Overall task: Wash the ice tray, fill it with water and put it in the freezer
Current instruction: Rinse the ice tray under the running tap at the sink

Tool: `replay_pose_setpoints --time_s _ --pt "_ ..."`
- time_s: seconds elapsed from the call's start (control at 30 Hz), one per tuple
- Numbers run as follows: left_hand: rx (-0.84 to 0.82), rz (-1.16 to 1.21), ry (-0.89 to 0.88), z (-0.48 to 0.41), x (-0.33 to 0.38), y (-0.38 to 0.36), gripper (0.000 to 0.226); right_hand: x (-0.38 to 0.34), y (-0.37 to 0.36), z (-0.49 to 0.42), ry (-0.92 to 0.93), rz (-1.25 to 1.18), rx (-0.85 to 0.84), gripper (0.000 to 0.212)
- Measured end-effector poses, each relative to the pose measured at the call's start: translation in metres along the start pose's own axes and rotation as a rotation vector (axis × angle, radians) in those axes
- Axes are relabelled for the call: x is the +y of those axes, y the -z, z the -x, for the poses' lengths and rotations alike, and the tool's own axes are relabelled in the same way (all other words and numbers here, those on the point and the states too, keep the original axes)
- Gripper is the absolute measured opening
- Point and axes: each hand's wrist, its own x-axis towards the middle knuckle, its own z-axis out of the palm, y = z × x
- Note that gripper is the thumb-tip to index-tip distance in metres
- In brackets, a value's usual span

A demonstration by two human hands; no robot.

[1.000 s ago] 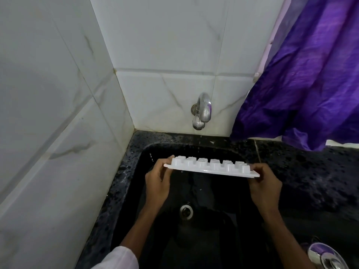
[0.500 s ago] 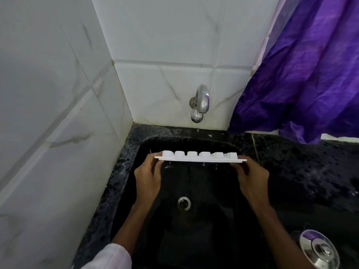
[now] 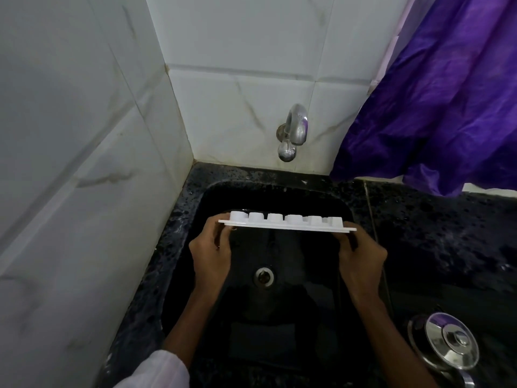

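Tray (image 3: pixel 288 226), perhaps white plastic, round-cupped, gripped by left hand (image 3: pixel 212 259) and right hand (image 3: pixel 362 259).

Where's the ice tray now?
The ice tray is mid-frame in the head view, held over the sink between left hand and right hand, below the tap.

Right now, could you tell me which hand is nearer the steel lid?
Right. The right hand grips the right end of the tray, beyond and left of the lid; the left hand grips the other end, farther left.
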Motion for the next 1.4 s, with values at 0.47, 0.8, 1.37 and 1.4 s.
replay_pose_setpoints --time_s 0.47,0.8,1.37,1.4 --pt "-0.132 0.045 0.237 0.03 -0.006 0.011 0.015 0.008 0.008 0.037 -0.178 0.123 -0.157 0.009" --pt "-0.123 0.204 0.286 0.033 0.046 -0.04 0.021 0.008 0.086 -0.002 -0.249 0.184 -0.081 0.022" --pt "-0.541 0.175 0.308 0.103 0.157 -0.229 0.047 0.18 0.251 -0.037 -0.59 0.205 -0.001 0.024" --pt "-0.535 0.165 0.322 0.108 0.157 -0.236 0.044 0.189 0.254 -0.035 -0.602 0.194 -0.008 0.023"
